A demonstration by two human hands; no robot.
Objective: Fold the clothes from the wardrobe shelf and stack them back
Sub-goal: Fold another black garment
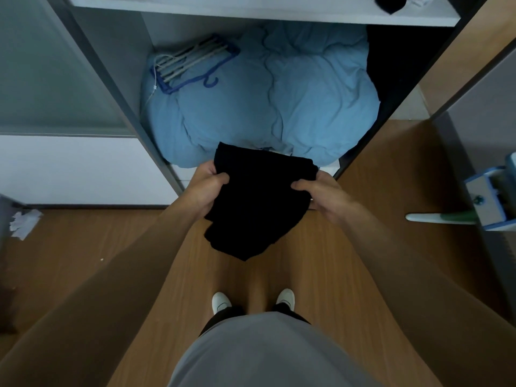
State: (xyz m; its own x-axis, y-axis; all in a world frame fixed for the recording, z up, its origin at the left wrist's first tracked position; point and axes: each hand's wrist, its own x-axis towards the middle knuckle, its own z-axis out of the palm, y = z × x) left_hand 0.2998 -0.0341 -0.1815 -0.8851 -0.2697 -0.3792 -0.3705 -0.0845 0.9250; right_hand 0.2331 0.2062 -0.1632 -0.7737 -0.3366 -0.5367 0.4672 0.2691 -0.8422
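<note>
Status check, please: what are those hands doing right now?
Left hand and right hand both grip the black cloth garment, one side each. Held before the bulky light-blue quilt. Nothing blocks them.

Folds in black garment (251,208) unreadable; dark shelf cloth (391,3) cropped at top.

The person stands before the open wardrobe, shoes (220,301) on the floor (97,247). In the lower compartment lies a bundled duvet (279,101), a multi-bar hanger (192,64) resting on its rear left. A shelf (251,12) runs above it, with clothing (391,2) at its right end. In front of the duvet, above the floor, a folded garment (257,208) hangs between the left hand (208,191) at its left edge and the right hand (321,196) at its right. Crumpled paper (23,223) lies far left; a mop-like tool (485,199) stands far right.
</note>
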